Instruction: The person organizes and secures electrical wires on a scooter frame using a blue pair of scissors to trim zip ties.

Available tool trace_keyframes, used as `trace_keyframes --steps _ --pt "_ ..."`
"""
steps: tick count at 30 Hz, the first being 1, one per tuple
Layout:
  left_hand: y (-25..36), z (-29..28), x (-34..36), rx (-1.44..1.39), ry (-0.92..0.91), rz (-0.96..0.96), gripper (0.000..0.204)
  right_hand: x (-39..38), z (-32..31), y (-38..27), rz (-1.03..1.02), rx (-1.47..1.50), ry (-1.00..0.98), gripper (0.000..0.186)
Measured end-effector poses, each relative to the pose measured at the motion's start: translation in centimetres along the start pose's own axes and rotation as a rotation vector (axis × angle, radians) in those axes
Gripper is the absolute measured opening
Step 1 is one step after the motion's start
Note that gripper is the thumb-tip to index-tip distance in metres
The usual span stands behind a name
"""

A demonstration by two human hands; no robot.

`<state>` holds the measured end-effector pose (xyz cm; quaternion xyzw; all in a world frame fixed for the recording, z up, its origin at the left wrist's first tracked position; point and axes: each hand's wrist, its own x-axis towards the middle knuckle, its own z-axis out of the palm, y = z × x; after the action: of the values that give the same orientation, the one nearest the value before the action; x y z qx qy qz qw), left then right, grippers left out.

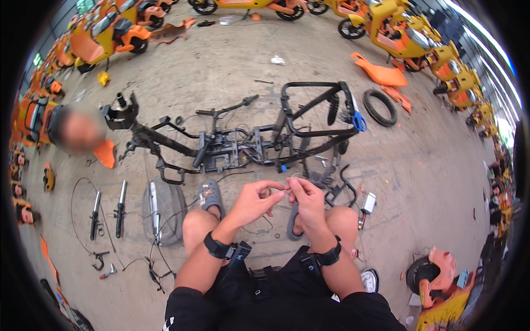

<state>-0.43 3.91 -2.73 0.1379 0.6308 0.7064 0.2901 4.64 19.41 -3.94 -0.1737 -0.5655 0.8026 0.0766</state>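
Note:
My left hand (255, 203) and my right hand (307, 199) meet in front of my knees. Thumb and fingers of each are pinched together, and the tips nearly touch. Something small and thin seems to be between them, too fine to make out. Just beyond my hands lies a bare black scooter frame (234, 149) on the concrete floor. A tool with blue handles (359, 122) hangs on the frame's right end. Black straps with small devices sit on both my wrists.
Two shock absorbers (120, 209), cables and a ratchet (109, 271) lie at left. A loose tyre (380, 107) and orange panels (381, 71) lie at far right, a silver box (369, 202) nearer. Another person (81, 129) is at left. Yellow scooters (386, 30) line the edges.

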Motion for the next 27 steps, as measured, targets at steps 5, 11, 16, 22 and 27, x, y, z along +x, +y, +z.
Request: trace_keyframes --steps 5,11,16,22,27 --pt "-0.2 1.0 0.3 -0.055 -0.025 -0.030 0.017 0.0 -0.7 -0.5 0.041 0.060 0.027 0.026" --pt "-0.9 1.2 0.6 -0.111 -0.038 0.007 0.017 -0.2 -1.4 -0.6 0.053 0.125 0.018 0.025" --pt "-1.0 1.2 0.6 -0.095 -0.078 0.013 0.016 -0.1 -1.4 -0.2 0.031 0.094 0.015 0.026" --pt "-1.2 1.0 0.6 -0.057 -0.094 -0.036 0.014 -0.3 -0.7 -0.6 0.023 0.072 -0.016 0.026" --pt "-0.7 1.1 0.3 -0.104 -0.017 -0.015 0.014 -0.6 -0.3 -0.4 -0.066 0.002 0.010 0.026"
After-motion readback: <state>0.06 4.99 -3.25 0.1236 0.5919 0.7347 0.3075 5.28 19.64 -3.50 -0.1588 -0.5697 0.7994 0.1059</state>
